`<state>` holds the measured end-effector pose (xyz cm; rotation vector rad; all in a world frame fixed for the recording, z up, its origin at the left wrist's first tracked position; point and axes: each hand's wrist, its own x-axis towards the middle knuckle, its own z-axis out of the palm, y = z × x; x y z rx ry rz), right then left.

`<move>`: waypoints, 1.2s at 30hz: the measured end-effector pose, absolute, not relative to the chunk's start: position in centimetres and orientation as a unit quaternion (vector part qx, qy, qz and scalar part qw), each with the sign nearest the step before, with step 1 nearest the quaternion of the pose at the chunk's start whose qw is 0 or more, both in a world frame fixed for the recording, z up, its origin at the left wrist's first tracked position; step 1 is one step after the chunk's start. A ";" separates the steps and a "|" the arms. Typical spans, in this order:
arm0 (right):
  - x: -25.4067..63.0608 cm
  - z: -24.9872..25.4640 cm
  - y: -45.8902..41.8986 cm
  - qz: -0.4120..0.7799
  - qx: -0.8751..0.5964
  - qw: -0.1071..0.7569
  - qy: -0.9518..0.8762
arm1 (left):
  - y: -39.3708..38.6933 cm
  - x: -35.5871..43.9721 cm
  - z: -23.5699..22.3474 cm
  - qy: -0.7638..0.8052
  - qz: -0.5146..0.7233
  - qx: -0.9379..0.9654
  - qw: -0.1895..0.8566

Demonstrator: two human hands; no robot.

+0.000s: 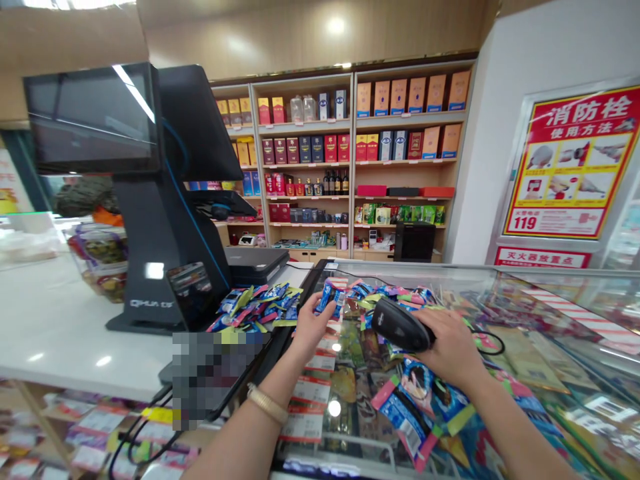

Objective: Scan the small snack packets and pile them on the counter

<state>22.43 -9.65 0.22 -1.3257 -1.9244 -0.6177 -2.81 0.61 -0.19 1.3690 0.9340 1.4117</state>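
My left hand (pixel 314 325) pinches a small blue snack packet (pixel 331 299) above the glass counter's left edge. In my right hand (pixel 453 347) is a black barcode scanner (pixel 400 325), its head turned left toward that packet. Loose blue, pink and green packets (pixel 407 417) lie on the glass counter (pixel 345 443) below and behind the scanner. To the left, a pile of similar packets (pixel 260 307) rests beside the till's base. My right fingers are partly hidden behind the scanner's handle.
A dark till with screens (pixel 165 267) stands on the white counter (pixel 50 320) at left, near plastic jars (pixel 103 260). A blurred-out device (pixel 215 380) with cables sits at the counter's edge. Shelves of boxes (pixel 305 150) line the back; a fire-hydrant sign (pixel 570 167) hangs right.
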 end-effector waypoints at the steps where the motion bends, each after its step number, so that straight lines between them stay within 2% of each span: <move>1: 22.5 0.1 -9.6 -0.247 -0.511 0.354 -0.743 | 1.0 -3.2 0.0 0.395 0.603 0.557 0.412; 4: 22.9 -0.2 -9.4 -0.269 -0.509 0.353 -0.738 | 2.5 -5.2 0.8 0.428 0.694 0.534 0.223; 7: 23.1 -0.4 -9.2 -0.282 -0.507 0.348 -0.736 | 4.0 -7.6 1.5 0.465 0.722 0.511 0.045; 10: 23.3 -0.6 -9.1 -0.297 -0.500 0.350 -0.734 | 4.9 -9.1 1.4 0.536 0.673 0.508 -0.031; 16: 23.6 -0.9 -9.0 -0.312 -0.498 0.349 -0.730 | 4.5 -8.5 0.5 0.676 0.489 0.550 -0.049; 20: 23.7 -1.0 -8.9 -0.301 -0.508 0.353 -0.726 | 3.2 -7.8 0.9 0.702 0.439 0.554 -0.087; 31: 24.5 -0.3 -9.0 -0.270 -0.569 0.373 -0.682 | 2.8 -7.7 1.6 0.673 0.470 0.560 -0.109; 33: 24.5 0.0 -9.1 -0.261 -0.575 0.375 -0.679 | 2.7 -7.4 1.9 0.619 0.511 0.589 -0.093; 36: 24.5 0.2 -9.1 -0.265 -0.580 0.384 -0.667 | 1.4 -5.7 2.1 0.441 0.524 0.729 -0.003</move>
